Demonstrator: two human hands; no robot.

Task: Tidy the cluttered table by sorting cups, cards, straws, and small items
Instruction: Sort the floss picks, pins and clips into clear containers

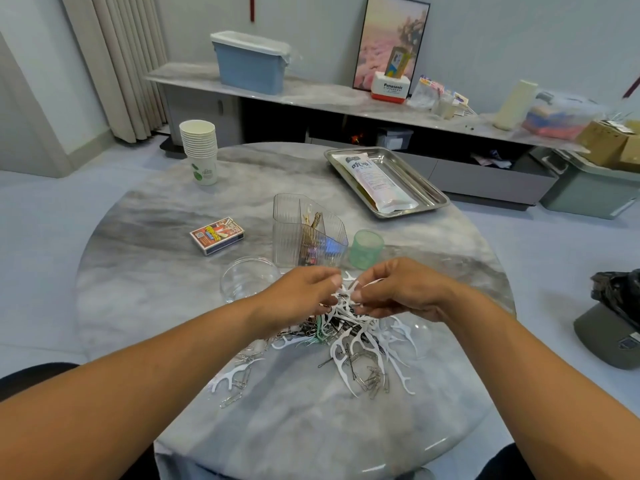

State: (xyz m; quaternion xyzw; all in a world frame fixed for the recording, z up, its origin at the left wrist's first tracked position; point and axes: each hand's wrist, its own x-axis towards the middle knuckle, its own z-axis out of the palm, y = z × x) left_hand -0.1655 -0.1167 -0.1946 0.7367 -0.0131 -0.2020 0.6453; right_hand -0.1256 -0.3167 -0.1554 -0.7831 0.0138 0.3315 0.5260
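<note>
A heap of white floss picks [360,334] mixed with metal paper clips [375,377] lies on the round marble table [145,299] in front of me. Both hands hover just above the heap, fingertips nearly touching. My left hand [298,292] and my right hand [405,289] each pinch white floss picks lifted from the pile. Behind the hands stand a clear ribbed holder [304,233] with small items inside, a small green cup [366,249] and a clear glass bowl [247,282]. A card box [217,235] lies left of the holder. A stack of paper cups [200,150] stands far left.
A steel tray [426,188] holding a white packet [375,180] sits at the table's far right. Beyond is a long shelf with a blue bin [247,64], a framed picture and boxes. A dark cap [609,337] lies off the table's right side.
</note>
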